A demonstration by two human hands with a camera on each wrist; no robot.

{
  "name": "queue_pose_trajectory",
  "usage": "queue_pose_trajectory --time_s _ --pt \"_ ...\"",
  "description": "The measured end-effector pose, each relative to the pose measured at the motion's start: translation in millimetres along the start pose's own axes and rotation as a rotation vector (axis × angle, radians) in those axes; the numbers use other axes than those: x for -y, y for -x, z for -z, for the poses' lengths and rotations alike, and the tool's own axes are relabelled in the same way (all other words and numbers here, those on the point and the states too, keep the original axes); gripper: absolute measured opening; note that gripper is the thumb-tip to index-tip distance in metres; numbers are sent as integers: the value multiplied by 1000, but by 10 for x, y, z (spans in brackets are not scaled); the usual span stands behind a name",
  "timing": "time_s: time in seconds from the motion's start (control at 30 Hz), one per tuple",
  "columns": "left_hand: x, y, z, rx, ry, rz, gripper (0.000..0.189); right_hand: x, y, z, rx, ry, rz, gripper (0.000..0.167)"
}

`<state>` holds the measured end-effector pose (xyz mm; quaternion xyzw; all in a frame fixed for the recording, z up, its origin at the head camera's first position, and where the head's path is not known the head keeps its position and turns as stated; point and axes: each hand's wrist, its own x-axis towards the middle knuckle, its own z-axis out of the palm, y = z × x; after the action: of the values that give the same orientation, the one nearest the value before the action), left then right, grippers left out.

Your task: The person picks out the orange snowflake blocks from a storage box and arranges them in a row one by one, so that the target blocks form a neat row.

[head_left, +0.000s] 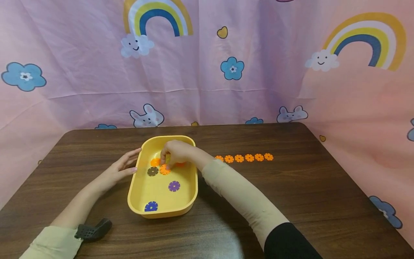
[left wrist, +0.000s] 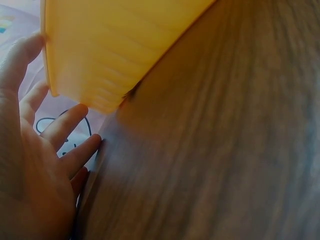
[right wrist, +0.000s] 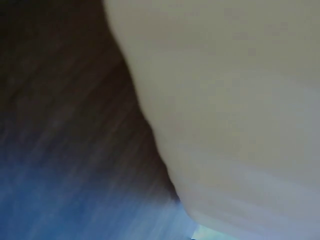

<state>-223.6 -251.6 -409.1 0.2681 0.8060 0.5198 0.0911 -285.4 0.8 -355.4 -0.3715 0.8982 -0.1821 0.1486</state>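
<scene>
A yellow tray (head_left: 161,212) holds several flower-shaped plastic discs: orange discs (head_left: 164,171), a brown disc (head_left: 153,171), a purple disc (head_left: 174,186) and a dark blue disc (head_left: 151,206). My left hand (head_left: 121,168) rests against the tray's left side with its fingers spread; in the left wrist view, fingertips of this hand (left wrist: 50,155) touch the tray's outer wall (left wrist: 115,45). Inside the tray's far half, my right hand (head_left: 177,154) reaches down with bent fingers at the orange discs. Whether it pinches one is unclear. Only the sleeve (right wrist: 230,110) shows in the right wrist view.
Right of the tray, a row of several orange discs (head_left: 249,158) lies on the dark wooden table (head_left: 291,187), its left end partly behind my right arm. A pink printed curtain (head_left: 207,72) hangs behind the table.
</scene>
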Motion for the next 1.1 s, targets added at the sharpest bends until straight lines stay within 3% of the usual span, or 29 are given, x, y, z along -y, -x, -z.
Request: queue_pose_trajectory --time_s 0.4,0.63,1.1 --pt "2 5 6 -1 -4 -2 60 -14 24 16 -12 -3 6 10" --pt "0 7 11 10 21 -23 60 12 87 44 -57 85 42 11" --pt "25 12 2 -3 -37 -8 57 22 361 203 -242 -153 86 10"
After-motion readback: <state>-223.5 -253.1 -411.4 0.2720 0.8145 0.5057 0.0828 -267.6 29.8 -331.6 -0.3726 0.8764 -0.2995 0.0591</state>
